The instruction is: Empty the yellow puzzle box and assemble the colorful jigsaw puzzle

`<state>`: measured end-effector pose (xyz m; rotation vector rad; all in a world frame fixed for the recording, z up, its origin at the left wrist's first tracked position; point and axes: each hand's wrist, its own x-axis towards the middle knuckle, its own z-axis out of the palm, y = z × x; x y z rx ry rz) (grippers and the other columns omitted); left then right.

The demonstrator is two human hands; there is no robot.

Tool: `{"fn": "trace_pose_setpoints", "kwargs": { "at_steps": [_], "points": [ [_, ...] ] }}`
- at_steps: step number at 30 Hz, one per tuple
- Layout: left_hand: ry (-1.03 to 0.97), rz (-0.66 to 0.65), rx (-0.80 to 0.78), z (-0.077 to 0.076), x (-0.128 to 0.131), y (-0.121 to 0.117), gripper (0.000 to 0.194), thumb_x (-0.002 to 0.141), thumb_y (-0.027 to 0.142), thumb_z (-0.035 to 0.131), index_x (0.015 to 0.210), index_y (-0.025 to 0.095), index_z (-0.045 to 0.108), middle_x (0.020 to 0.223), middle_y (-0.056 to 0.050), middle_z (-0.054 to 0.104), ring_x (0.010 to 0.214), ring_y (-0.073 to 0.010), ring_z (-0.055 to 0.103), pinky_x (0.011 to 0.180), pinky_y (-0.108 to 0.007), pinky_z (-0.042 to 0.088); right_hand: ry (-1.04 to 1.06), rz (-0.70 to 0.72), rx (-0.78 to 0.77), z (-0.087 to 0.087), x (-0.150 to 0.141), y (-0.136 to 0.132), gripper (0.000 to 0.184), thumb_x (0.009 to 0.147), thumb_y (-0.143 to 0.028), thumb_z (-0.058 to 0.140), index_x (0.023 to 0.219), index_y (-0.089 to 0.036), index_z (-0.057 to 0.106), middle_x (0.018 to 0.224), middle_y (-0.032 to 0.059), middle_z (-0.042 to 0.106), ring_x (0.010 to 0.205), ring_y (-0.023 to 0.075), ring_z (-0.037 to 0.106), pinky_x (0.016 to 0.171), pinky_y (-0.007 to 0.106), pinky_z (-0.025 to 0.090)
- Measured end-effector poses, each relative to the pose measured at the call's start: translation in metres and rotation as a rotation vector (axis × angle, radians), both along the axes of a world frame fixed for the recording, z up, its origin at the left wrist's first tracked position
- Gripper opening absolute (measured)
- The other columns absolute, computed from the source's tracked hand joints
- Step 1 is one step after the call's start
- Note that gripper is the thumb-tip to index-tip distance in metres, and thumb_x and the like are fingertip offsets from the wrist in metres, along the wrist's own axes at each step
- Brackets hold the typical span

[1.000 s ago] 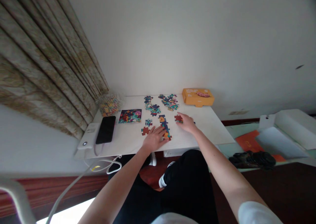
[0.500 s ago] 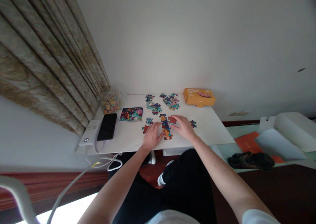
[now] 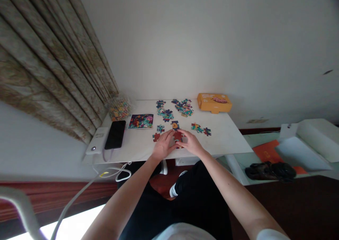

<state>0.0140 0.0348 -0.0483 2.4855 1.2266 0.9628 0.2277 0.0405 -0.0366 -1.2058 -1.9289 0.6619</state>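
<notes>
A reddish-brown puzzle piece is between my two hands, over a joined strip of puzzle pieces that shows an orange shape on dark blue. My right hand grips that piece from the right, fingers curved and thumb low. From the left, my left hand has its fingertips and thumb at the piece's other edge. The hands and the piece cover most of the strip. Close to my left fingers lie another reddish piece and a teal piece.
Loose pieces lie at the back of the white table, others right of my hands. A picture card, phone, white power bank and plastic bag of colourful bits are left. An orange box stands back right.
My right hand has moved left and nearer me with the reddish piece, bringing it over the strip. The pieces it was covering at the right now show. My left hand has barely moved.
</notes>
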Motion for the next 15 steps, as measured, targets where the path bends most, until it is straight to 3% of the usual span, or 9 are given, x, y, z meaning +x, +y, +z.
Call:
{"fn": "trace_pose_setpoints", "kwargs": {
  "at_steps": [15],
  "points": [
    [-0.092,-0.022,-0.051,0.0025,-0.0016,0.0004,0.050,0.094,0.027,0.068,0.141,0.025,0.050,0.139,-0.013,0.064,0.133,-0.0267,0.060,0.112,-0.048,0.050,0.126,-0.022,-0.088,-0.0028,-0.0104,-0.0046,0.054,0.081,-0.034,0.083,0.131,-0.027,0.066,0.126,0.0080,0.074,0.113,0.0248,0.071,0.100,0.041,0.055]
  ]
}}
